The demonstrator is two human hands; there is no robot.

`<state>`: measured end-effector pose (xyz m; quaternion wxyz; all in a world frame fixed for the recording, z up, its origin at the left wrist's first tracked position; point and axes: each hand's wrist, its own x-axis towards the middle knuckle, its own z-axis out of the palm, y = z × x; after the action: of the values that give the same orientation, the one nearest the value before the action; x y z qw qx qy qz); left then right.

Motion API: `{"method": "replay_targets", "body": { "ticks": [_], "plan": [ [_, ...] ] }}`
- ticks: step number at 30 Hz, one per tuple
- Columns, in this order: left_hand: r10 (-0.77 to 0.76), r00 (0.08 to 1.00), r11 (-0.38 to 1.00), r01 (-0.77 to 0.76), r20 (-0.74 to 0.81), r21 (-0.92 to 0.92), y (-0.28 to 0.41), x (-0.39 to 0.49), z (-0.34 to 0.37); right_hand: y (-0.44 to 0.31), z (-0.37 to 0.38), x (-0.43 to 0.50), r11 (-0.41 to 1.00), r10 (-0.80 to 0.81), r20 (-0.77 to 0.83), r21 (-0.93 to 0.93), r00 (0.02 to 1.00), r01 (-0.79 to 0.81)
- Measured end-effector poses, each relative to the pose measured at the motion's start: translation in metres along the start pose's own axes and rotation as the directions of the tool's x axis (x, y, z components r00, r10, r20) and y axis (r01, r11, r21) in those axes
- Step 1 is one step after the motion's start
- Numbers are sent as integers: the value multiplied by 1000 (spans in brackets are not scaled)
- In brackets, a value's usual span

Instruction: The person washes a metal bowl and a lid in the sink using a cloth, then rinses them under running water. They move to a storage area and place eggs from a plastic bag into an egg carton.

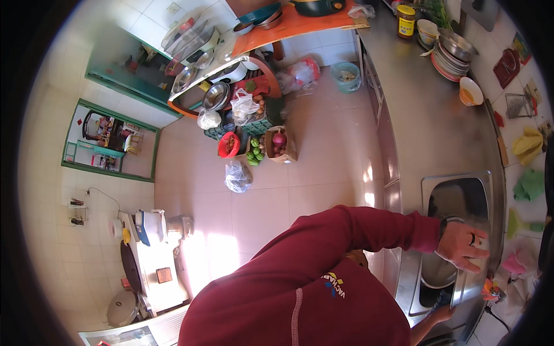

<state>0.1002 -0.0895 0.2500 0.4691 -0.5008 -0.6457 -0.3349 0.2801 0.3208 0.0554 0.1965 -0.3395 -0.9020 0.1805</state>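
Note:
My left hand (462, 245), with a dark ring on one finger, reaches across over the steel sink (414, 298). Its fingers are spread and appear to rest against a flat, see-through panel (468, 283). Lower down, my right hand (441, 314) grips the panel's near end; much of that hand is hidden. Dark blue cloth (442, 299) shows beside it. Beneath my left hand, a round metal basin (437, 270) sits in the sink, partly covered by the hand and panel.
Along the steel counter (433, 125) stand a yellow-lidded jar (405, 22), stacked plates (448, 62) and a tilted bowl (471, 91). Cloths, including a yellow one (528, 145), hang on the wall. A box of onions (280, 147) and a plastic bag (238, 176) are on the floor.

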Motion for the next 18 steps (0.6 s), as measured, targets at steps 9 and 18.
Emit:
{"method": "replay_targets", "body": {
  "ticks": [9, 18],
  "plan": [
    [-35, 988, 999, 41, -152, 35, -7, 4, -57, -107, -16, -37, 982, 64, 121, 167, 991, -84],
    [-825, 560, 565, 806, -80, -176, -32, -27, -131, -189, 4, -49, 800, 59, 524, 484, 850, -354]
  ]
}}
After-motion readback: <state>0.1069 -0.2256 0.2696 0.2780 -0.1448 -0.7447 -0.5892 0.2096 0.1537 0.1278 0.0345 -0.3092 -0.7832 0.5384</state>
